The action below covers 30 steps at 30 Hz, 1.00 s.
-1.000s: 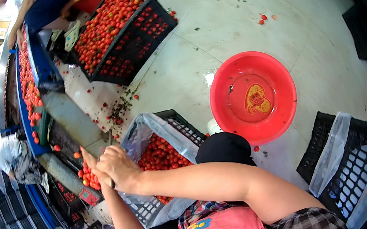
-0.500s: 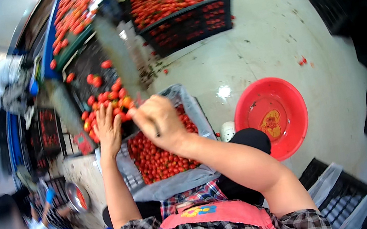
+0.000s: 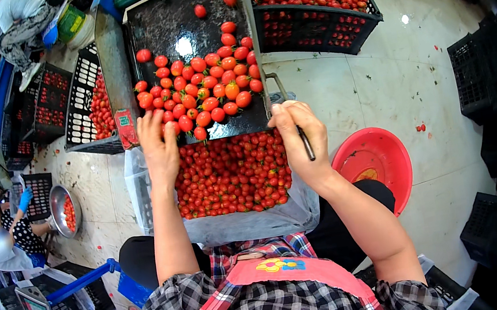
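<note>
Nearest of all, a pink apron [image 3: 323, 268], and just past it a crate lined with plastic [image 3: 254, 225], sitting between the knees and loaded with small red tomatoes [image 3: 233, 184]! Over on the right, a red basin [image 3: 392, 160] on the floor; away to the left, a metal bowl [image 3: 55, 203] with tomatoes inside.

Now the hands. The left hand [image 3: 159, 149] is spread, gripping nothing, fingers at the near left corner of a black tray [image 3: 164, 21], right up against the loose tomatoes [image 3: 232, 91]. And the right hand [image 3: 314, 137], there at the tray's near right corner, is curled around a thin dark rod [image 3: 307, 145]!

The loose tomatoes crowd the tray's near half, with a few stragglers farther back. Beyond, a black crate [image 3: 75, 111] to the left, and far right a big dark crate [image 3: 333, 34], tomatoes heaped to its brim.
</note>
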Each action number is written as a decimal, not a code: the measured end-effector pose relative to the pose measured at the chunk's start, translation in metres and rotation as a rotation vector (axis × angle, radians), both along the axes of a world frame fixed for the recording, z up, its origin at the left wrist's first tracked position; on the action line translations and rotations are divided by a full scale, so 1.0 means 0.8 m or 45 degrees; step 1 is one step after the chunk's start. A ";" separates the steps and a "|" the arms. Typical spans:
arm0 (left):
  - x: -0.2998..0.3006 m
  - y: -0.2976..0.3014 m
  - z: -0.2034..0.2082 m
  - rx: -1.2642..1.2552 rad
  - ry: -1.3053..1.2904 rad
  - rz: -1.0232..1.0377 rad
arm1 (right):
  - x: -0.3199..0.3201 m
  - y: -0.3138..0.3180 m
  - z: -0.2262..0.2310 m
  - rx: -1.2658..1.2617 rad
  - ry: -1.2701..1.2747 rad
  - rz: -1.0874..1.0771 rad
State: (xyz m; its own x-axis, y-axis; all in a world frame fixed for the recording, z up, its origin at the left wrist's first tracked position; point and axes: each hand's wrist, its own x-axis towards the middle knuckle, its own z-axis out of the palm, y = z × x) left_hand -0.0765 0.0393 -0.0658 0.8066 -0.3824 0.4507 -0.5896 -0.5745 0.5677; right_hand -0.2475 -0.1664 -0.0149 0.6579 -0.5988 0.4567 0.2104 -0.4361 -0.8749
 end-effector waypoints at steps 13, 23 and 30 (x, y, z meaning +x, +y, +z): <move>0.014 -0.074 0.028 0.218 -0.104 -0.054 | 0.005 0.023 0.003 0.603 0.012 -0.127; 0.010 -0.031 0.048 -0.498 0.103 0.288 | 0.003 0.019 -0.001 0.516 0.054 -0.164; 0.049 -0.018 0.062 0.520 -0.146 -0.230 | 0.005 0.018 -0.003 0.543 0.020 -0.168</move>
